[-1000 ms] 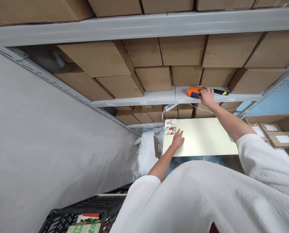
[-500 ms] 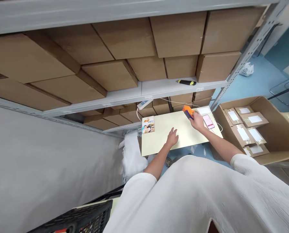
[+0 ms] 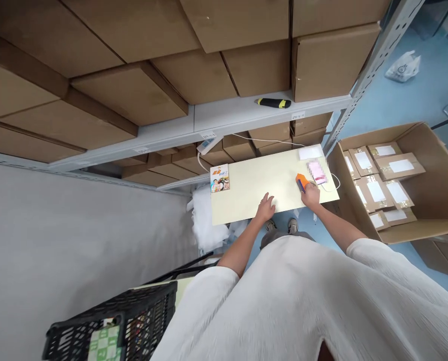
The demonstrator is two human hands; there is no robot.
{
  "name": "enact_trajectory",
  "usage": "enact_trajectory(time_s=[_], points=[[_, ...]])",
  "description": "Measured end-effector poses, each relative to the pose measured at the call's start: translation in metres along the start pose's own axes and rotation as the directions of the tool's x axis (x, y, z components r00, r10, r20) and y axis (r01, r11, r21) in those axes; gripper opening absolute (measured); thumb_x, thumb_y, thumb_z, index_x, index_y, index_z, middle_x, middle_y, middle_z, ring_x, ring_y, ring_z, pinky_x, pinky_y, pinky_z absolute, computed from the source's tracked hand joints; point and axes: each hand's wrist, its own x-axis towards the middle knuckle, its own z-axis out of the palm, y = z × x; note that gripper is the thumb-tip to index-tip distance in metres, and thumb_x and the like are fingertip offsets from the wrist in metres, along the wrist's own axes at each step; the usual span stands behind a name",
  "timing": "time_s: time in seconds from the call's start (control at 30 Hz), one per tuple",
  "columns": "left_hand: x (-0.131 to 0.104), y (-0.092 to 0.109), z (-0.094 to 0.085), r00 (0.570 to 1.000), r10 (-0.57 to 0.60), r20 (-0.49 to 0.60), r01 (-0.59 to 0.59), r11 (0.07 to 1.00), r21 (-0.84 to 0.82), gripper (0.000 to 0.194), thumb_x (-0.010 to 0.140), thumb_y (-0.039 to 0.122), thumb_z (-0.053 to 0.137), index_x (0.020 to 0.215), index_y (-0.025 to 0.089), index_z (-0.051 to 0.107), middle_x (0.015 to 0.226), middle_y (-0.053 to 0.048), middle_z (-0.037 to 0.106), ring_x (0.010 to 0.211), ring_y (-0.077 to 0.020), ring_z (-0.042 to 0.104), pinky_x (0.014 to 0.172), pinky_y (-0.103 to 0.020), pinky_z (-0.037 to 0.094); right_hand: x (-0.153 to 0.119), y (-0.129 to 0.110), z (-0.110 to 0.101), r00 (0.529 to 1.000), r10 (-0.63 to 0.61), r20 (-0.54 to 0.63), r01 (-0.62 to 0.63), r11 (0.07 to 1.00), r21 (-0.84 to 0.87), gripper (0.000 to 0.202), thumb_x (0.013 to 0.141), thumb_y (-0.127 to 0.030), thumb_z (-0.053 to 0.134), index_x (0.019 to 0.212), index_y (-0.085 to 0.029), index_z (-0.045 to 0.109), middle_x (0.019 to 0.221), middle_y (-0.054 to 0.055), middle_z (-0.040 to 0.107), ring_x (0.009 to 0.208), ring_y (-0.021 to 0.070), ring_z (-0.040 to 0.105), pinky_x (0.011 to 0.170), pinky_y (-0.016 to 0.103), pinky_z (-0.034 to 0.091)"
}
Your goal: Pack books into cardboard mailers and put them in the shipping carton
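My right hand (image 3: 310,195) is wrapped round an orange and dark-blue handheld tool (image 3: 301,181), low over the right part of the pale yellow tabletop (image 3: 246,192); its exact kind is too small to make out. My left hand (image 3: 264,209) is at the table's near edge, fingers apart, holding nothing. Just beyond the tool lies a phone with a pink and white screen (image 3: 319,173), partly blurred out. At the table's left end lies a booklet with a colourful cover (image 3: 220,178).
Shelves of cardboard boxes (image 3: 261,70) rise behind the table, with a black and yellow utility knife (image 3: 273,103) on one ledge. A large carton (image 3: 440,185) of labelled parcels stands right. A black crate (image 3: 149,321) is lower left, near white packing material (image 3: 207,220).
My right hand has brought the orange tool nearer to me and lower, in front of the phone. My left hand stays open near the table's edge. The view has tilted downward.
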Motion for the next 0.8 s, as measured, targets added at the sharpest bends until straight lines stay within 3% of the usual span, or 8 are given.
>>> enact_trajectory(time_s=[0.17, 0.3, 0.43, 0.6, 0.7, 0.8], points=[[0.002, 0.001, 0.008, 0.999, -0.015, 0.032, 0.015, 1.000, -0.013, 0.059, 0.107, 0.029, 0.050, 0.165, 0.019, 0.049, 0.187, -0.015, 0.026, 0.173, -0.0308, 0.029, 0.139, -0.049, 0.031, 0.005, 0.009, 0.009, 1.000, 0.005, 0.005, -0.005, 1.000, 0.031, 0.046, 0.101, -0.028, 0.049, 0.140, -0.007, 0.060, 0.128, 0.029, 0.070, 0.124, 0.0425, 0.062, 0.105, 0.055, 0.050], [0.001, -0.001, 0.012, 0.999, -0.011, 0.044, 0.012, 1.000, -0.017, 0.058, 0.108, 0.029, 0.051, 0.165, 0.021, 0.049, 0.187, -0.014, 0.026, 0.173, -0.0309, 0.028, 0.138, -0.051, 0.032, 0.007, 0.011, 0.015, 0.999, 0.035, 0.035, -0.037, 0.999, 0.038, 0.048, 0.101, -0.029, 0.050, 0.144, -0.010, 0.060, 0.128, 0.027, 0.071, 0.121, 0.0411, 0.064, 0.104, 0.054, 0.049], [0.003, -0.004, 0.011, 0.999, -0.021, 0.043, 0.021, 1.000, -0.013, 0.057, 0.107, 0.027, 0.052, 0.164, 0.020, 0.051, 0.186, -0.015, 0.027, 0.172, -0.0311, 0.030, 0.138, -0.050, 0.032, 0.010, 0.013, 0.020, 1.000, 0.006, -0.012, -0.005, 0.994, 0.110, 0.055, 0.101, -0.031, 0.049, 0.152, -0.013, 0.055, 0.126, 0.025, 0.072, 0.119, 0.0412, 0.066, 0.107, 0.056, 0.047], [0.004, -0.005, 0.008, 0.999, -0.029, 0.025, 0.030, 0.999, -0.028, 0.057, 0.107, 0.027, 0.052, 0.164, 0.021, 0.051, 0.186, -0.013, 0.030, 0.171, -0.0311, 0.032, 0.137, -0.051, 0.035, 0.007, 0.014, 0.014, 1.000, 0.020, -0.011, -0.019, 0.997, 0.073, 0.045, 0.104, -0.039, 0.052, 0.142, -0.015, 0.057, 0.126, 0.023, 0.070, 0.117, 0.0395, 0.064, 0.100, 0.052, 0.051], [0.002, -0.009, 0.005, 0.999, -0.031, 0.012, 0.032, 0.998, -0.047, 0.056, 0.108, 0.026, 0.051, 0.163, 0.020, 0.052, 0.185, -0.014, 0.030, 0.171, -0.0302, 0.033, 0.138, -0.049, 0.034, 0.003, 0.004, 0.004, 0.996, -0.044, -0.082, 0.045, 0.999, 0.005, 0.041, 0.105, -0.043, 0.053, 0.135, -0.016, 0.057, 0.130, 0.024, 0.067, 0.122, 0.0401, 0.059, 0.101, 0.051, 0.050], [-0.003, -0.019, 0.001, 0.998, -0.050, -0.024, 0.048, 0.996, -0.078, 0.056, 0.108, 0.026, 0.052, 0.163, 0.020, 0.052, 0.185, -0.015, 0.030, 0.171, -0.0299, 0.033, 0.139, -0.049, 0.032, 0.003, -0.022, -0.006, 0.981, -0.178, -0.081, 0.176, 0.984, -0.030, 0.039, 0.108, -0.041, 0.048, 0.136, -0.015, 0.058, 0.134, 0.024, 0.064, 0.126, 0.0406, 0.057, 0.104, 0.051, 0.046]])
